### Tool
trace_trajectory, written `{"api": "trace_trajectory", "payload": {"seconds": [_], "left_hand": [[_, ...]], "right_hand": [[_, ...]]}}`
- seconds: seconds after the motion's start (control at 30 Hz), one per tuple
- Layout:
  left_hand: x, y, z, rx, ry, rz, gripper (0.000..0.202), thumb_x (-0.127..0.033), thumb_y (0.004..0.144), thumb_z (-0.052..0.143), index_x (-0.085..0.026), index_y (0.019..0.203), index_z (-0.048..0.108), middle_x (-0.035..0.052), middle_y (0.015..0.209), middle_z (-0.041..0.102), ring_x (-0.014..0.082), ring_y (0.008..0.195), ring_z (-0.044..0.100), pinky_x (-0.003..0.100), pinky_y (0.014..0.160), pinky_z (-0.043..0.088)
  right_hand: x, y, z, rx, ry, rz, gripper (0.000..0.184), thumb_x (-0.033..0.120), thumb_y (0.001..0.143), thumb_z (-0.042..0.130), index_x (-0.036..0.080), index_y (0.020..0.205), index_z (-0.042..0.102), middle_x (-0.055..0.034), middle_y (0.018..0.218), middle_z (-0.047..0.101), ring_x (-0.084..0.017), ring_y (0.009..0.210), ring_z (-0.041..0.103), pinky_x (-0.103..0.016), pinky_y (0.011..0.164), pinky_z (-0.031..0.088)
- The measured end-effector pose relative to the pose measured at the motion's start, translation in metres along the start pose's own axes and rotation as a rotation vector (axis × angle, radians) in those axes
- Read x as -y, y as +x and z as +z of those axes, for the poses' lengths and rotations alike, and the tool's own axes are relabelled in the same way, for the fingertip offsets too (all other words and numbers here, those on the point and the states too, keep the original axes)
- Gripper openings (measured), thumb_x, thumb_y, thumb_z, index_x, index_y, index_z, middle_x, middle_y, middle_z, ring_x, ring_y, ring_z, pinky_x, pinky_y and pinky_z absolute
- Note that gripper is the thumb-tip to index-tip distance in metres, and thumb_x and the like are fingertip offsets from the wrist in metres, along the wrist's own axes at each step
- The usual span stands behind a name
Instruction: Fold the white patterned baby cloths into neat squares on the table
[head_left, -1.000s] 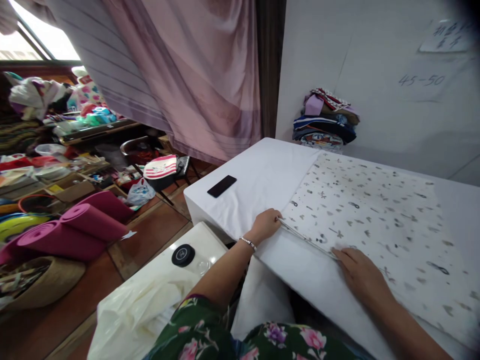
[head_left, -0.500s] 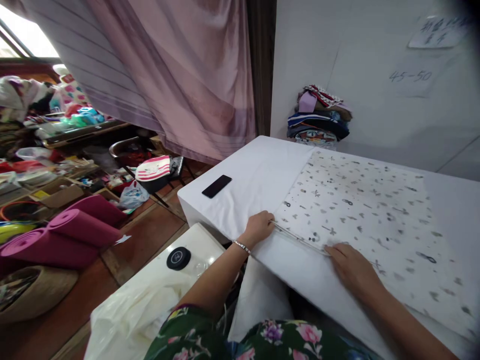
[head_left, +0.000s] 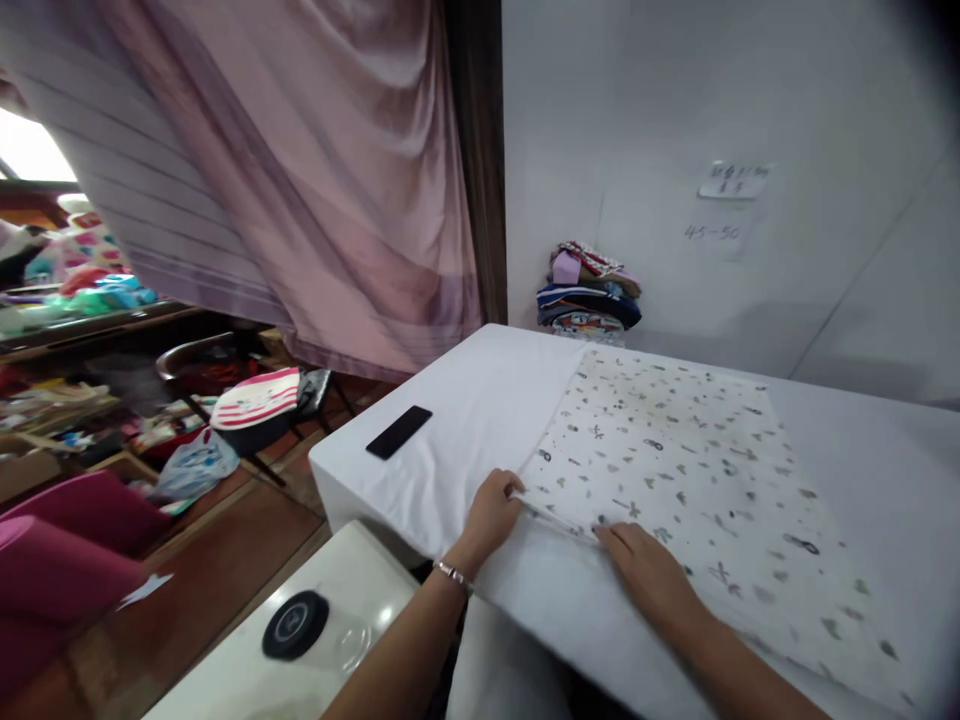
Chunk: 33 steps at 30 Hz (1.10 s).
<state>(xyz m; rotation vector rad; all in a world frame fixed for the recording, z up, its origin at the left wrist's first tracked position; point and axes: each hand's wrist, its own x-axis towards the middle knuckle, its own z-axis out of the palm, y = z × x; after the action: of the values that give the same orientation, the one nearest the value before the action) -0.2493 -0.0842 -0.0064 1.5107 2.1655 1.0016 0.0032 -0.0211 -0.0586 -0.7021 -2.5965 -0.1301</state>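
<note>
head view: patterned cloth [head_left: 675, 460] lies on the white bench [head_left: 480, 390], beyond the left hand [head_left: 491, 515], which pinches its near left corner, and under the right hand [head_left: 651, 572], which touches the near edge; whether gripping, i cannot tell.

Black phone [head_left: 399, 432], pink curtain [head_left: 330, 190], fabric pile [head_left: 589, 300].

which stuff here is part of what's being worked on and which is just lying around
In the work:
- printed cloth, with the left hand and right hand at its near edge
- white table under it

Lying about:
- black phone
- round black object
- stack of folded fabrics
- striped item on the chair
</note>
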Motion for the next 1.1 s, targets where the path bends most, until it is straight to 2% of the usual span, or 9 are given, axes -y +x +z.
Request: {"api": "trace_trajectory", "payload": {"seconds": [0.1, 0.27, 0.5, 0.63, 0.73, 0.8, 0.9, 1.0, 1.1], "left_hand": [[0.002, 0.003, 0.005, 0.015, -0.144, -0.125, 0.03, -0.003, 0.064, 0.047, -0.019, 0.088, 0.059, -0.0005, 0.082, 0.057, 0.0119, 0.071, 0.054, 0.025, 0.069, 0.045], [-0.001, -0.006, 0.019, -0.086, -0.219, -0.17, 0.051, -0.013, 0.069, 0.052, -0.018, 0.12, 0.046, 0.0072, 0.118, 0.052, 0.0127, 0.077, 0.057, 0.028, 0.075, 0.047], [-0.012, -0.001, 0.024, -0.093, -0.247, -0.192, 0.055, -0.005, 0.066, 0.049, -0.016, 0.12, 0.047, 0.0083, 0.112, 0.053, 0.0183, 0.098, 0.056, 0.029, 0.084, 0.046], [-0.023, -0.004, 0.02, -0.042, -0.045, -0.073, 0.055, -0.004, 0.067, 0.047, -0.021, 0.119, 0.049, 0.0068, 0.116, 0.05, 0.0186, 0.102, 0.055, 0.029, 0.089, 0.044], [-0.026, -0.01, 0.023, 0.025, 0.123, -0.05, 0.055, -0.007, 0.07, 0.046, -0.021, 0.123, 0.047, 0.0084, 0.125, 0.044, 0.0208, 0.1, 0.057, 0.031, 0.085, 0.047], [-0.024, -0.014, 0.026, 0.022, 0.208, -0.035, 0.058, -0.008, 0.071, 0.046, -0.022, 0.127, 0.042, 0.0087, 0.133, 0.038, 0.0223, 0.103, 0.055, 0.032, 0.082, 0.048], [-0.022, -0.023, 0.027, -0.051, 0.326, 0.047, 0.06, -0.007, 0.071, 0.047, -0.021, 0.129, 0.039, 0.0097, 0.139, 0.033, 0.0255, 0.119, 0.043, 0.036, 0.089, 0.044], [-0.026, -0.034, 0.027, -0.146, 0.388, 0.218, 0.05, -0.009, 0.075, 0.048, -0.019, 0.123, 0.044, 0.0113, 0.132, 0.041, 0.0257, 0.122, 0.036, 0.04, 0.095, 0.037], [-0.036, -0.045, 0.032, -0.066, 0.411, 0.482, 0.02, -0.015, 0.083, 0.047, -0.019, 0.099, 0.057, 0.0084, 0.107, 0.054, 0.0217, 0.106, 0.046, 0.038, 0.089, 0.037]], "right_hand": [[-0.007, -0.002, 0.006, 0.023, 0.043, 0.007, 0.055, -0.002, 0.076, 0.035, 0.022, 0.122, 0.052, -0.0067, 0.097, 0.061, -0.018, 0.085, 0.055, -0.027, 0.072, 0.045], [-0.013, -0.004, 0.011, 0.038, 0.093, 0.049, 0.064, -0.006, 0.072, 0.032, 0.022, 0.128, 0.047, -0.0073, 0.095, 0.061, -0.018, 0.082, 0.056, -0.026, 0.069, 0.045], [-0.007, 0.004, -0.006, 0.123, 0.184, 0.078, 0.037, 0.008, 0.083, 0.037, 0.021, 0.109, 0.059, -0.008, 0.097, 0.06, -0.019, 0.085, 0.056, -0.03, 0.071, 0.047], [-0.007, 0.009, -0.025, 0.198, 0.337, 0.129, 0.028, 0.023, 0.089, 0.037, 0.021, 0.103, 0.061, -0.0082, 0.096, 0.06, -0.02, 0.089, 0.054, -0.034, 0.078, 0.046], [-0.013, 0.013, -0.033, 0.276, 0.468, 0.177, 0.028, 0.029, 0.09, 0.037, 0.023, 0.099, 0.062, -0.0067, 0.095, 0.06, -0.019, 0.09, 0.054, -0.034, 0.08, 0.045], [-0.018, 0.016, -0.035, 0.331, 0.529, 0.203, 0.029, 0.031, 0.089, 0.037, 0.023, 0.099, 0.063, -0.006, 0.095, 0.06, -0.019, 0.089, 0.055, -0.034, 0.08, 0.045], [-0.023, 0.02, -0.038, 0.383, 0.596, 0.216, 0.031, 0.034, 0.089, 0.037, 0.024, 0.1, 0.064, -0.0055, 0.097, 0.061, -0.019, 0.089, 0.056, -0.034, 0.08, 0.045], [-0.025, 0.023, -0.042, 0.394, 0.635, 0.213, 0.032, 0.034, 0.09, 0.037, 0.023, 0.099, 0.066, -0.0056, 0.095, 0.062, -0.019, 0.087, 0.057, -0.034, 0.079, 0.045], [-0.025, 0.025, -0.042, 0.383, 0.647, 0.21, 0.031, 0.032, 0.09, 0.038, 0.022, 0.096, 0.067, -0.0056, 0.091, 0.063, -0.019, 0.085, 0.057, -0.033, 0.077, 0.045]]}}
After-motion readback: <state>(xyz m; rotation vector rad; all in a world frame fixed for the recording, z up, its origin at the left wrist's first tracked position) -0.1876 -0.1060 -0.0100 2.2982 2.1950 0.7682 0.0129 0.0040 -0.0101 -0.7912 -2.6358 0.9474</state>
